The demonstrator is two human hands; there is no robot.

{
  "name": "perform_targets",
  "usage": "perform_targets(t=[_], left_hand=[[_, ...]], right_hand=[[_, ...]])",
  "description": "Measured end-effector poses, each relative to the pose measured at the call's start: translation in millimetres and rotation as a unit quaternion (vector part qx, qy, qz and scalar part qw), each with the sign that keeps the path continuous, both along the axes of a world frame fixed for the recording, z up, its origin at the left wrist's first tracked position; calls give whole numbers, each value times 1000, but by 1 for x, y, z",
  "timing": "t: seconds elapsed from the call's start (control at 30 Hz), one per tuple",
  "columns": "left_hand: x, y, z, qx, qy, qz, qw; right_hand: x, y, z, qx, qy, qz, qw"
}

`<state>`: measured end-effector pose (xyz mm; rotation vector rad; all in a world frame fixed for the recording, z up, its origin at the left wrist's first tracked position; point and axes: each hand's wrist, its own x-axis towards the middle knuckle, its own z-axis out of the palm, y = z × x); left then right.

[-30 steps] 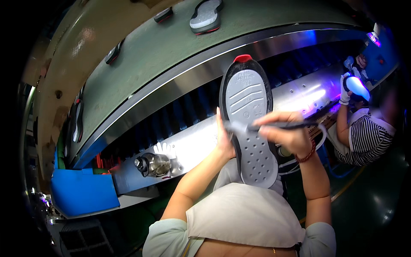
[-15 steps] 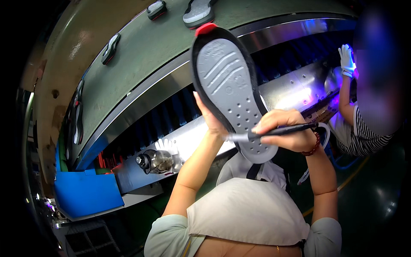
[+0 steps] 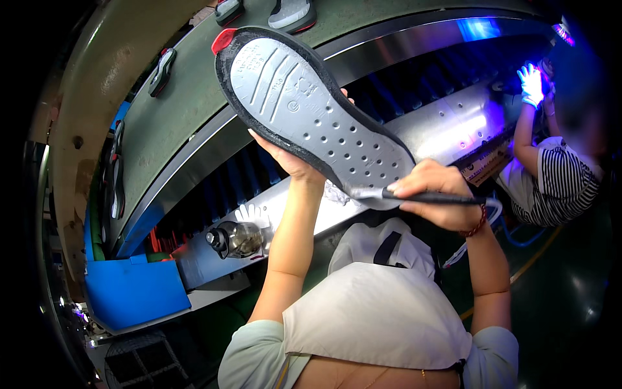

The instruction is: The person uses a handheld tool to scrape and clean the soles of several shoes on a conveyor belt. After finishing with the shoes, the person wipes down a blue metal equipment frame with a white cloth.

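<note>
A shoe sole (image 3: 311, 117), grey inside with perforations and moulded ridges, has a black rim and a red tab at its far end. My left hand (image 3: 293, 162) holds it up from beneath, tilted, with the thumb along the near edge and fingertips showing past the far one. In my right hand (image 3: 435, 191) is a slim, black-handled brush (image 3: 444, 196), pinched between thumb and fingers. Its pale tip meets the near rim of the sole, close to the perforated end.
More soles, including a grey one (image 3: 291, 14) and a small one (image 3: 162, 71), lie on the green conveyor belt (image 3: 194, 84). A bottle (image 3: 238, 238) and a white glove (image 3: 249, 212) rest on the metal ledge. A blue box (image 3: 134, 293) stands left. Another person's gloved hand (image 3: 531, 84) works under violet light.
My left hand has swung the sole's red-tabbed end leftward and tilted it over. The brush tip has moved slightly right and down along the rim. The other person's hand has shifted.
</note>
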<state>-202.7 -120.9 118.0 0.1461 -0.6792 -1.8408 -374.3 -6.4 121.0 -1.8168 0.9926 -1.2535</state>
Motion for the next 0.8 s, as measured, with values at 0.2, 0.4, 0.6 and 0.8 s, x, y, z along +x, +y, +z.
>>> perform_targets(t=[0.2,0.4,0.6,0.8], left_hand=[[8,-4,-3,-8,-8,-9,1000],[11,-5,-5,-22,-61,8,998],[13,1,-5,73,135,-62,986],[25,24,-53,71,102,-160,979]], right_hand=[[-14,4,-5,90,-87,30,992],[-22,2,-18,84,-139,143,976],[-10,0,-32,235,-368,28,899],[15,-4,-11,181,-184,62,964]])
